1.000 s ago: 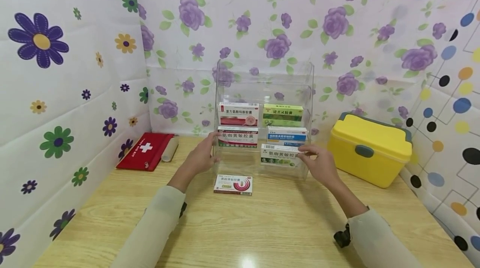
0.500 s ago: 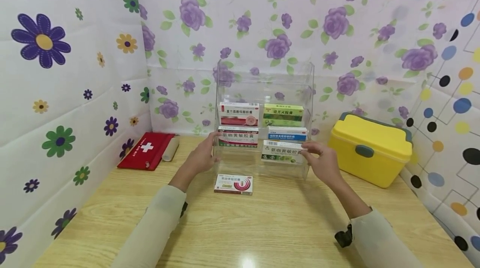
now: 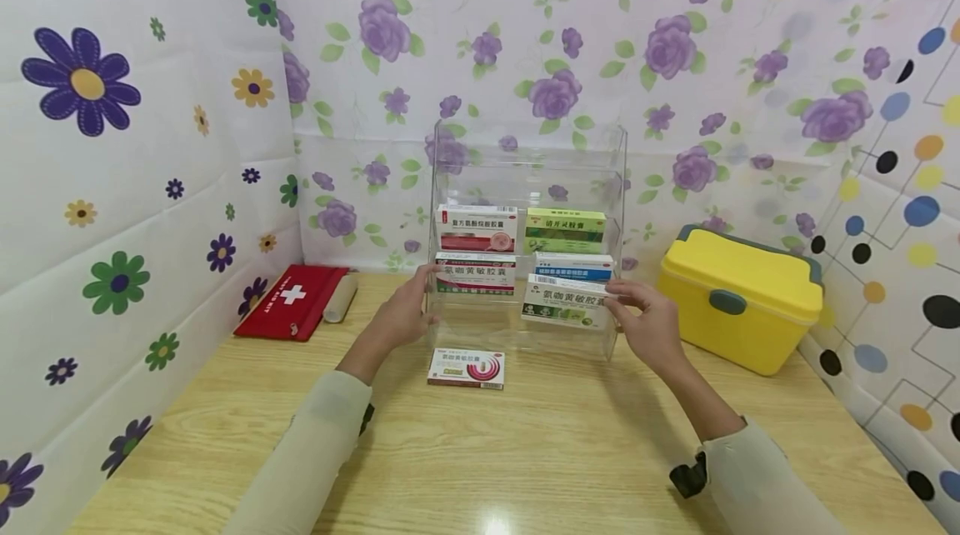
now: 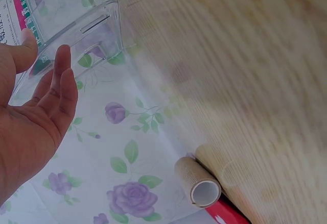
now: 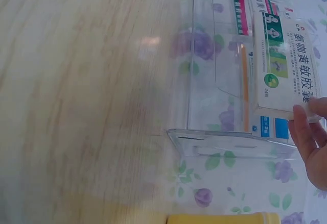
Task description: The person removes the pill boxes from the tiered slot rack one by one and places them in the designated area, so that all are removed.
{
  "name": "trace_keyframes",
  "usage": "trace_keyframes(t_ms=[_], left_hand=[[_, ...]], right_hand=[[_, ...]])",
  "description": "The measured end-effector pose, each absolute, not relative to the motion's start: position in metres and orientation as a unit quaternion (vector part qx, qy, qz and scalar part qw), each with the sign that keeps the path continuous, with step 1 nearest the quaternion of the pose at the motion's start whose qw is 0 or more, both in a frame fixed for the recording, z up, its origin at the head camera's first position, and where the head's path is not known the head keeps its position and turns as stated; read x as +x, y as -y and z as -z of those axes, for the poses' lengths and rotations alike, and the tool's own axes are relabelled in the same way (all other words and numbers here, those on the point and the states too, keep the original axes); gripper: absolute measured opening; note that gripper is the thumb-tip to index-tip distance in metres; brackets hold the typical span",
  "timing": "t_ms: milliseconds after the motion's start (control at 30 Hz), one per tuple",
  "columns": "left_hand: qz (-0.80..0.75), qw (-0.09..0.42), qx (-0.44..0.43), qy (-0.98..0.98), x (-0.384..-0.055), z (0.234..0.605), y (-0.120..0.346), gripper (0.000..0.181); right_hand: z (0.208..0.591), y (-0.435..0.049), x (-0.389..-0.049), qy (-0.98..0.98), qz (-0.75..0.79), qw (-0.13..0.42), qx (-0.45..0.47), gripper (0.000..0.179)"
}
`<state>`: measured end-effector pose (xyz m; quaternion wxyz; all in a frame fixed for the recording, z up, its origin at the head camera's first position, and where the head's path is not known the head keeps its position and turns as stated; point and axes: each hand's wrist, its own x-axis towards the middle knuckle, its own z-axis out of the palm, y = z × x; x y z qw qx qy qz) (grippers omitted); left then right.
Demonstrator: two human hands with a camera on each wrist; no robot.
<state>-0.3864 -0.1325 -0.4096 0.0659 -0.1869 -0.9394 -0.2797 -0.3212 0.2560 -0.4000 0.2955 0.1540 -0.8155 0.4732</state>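
My right hand (image 3: 651,325) pinches a white and green medicine box (image 3: 564,302) by its right end, thumb and fingers on its edges. The box tilts slightly in front of the lower tiers of a clear acrylic display rack (image 3: 480,327), partly covering a blue and white medicine box (image 3: 573,267). My left hand (image 3: 401,310) holds the rack's left side; in the left wrist view, the thumb and curled fingers lie about the clear side panel (image 4: 97,30). Near that hand, a red, white and green medicine box (image 3: 476,273) sits in the rack.
Higher in the rack stand a red and white box (image 3: 477,228) and a green box (image 3: 565,229). Another medicine box (image 3: 466,368) lies flat before the rack. A red first aid pouch (image 3: 288,302) and a cardboard roll (image 3: 341,298) lie left; a yellow case (image 3: 738,302) stands right.
The right hand has raised the white and green box slightly and tilted it, right end lower, covering more of the blue and white box. The left hand stays at the rack's side.
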Motion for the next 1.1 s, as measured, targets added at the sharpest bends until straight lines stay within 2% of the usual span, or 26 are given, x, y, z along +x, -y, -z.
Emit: trace_keyframes(t_ms=[233, 1100], left_hand=[[0.273, 0.067, -0.185, 0.942, -0.386, 0.412, 0.133, 0.086], [0.277, 0.072, -0.196, 0.938, -0.388, 0.415, 0.134, 0.087]], right_hand=[[0.402, -0.254, -0.319, 0.819, -0.47, 0.291, 0.156, 0.022], [0.41, -0.257, -0.302, 0.848, -0.471, 0.194, 0.144, 0.024]])
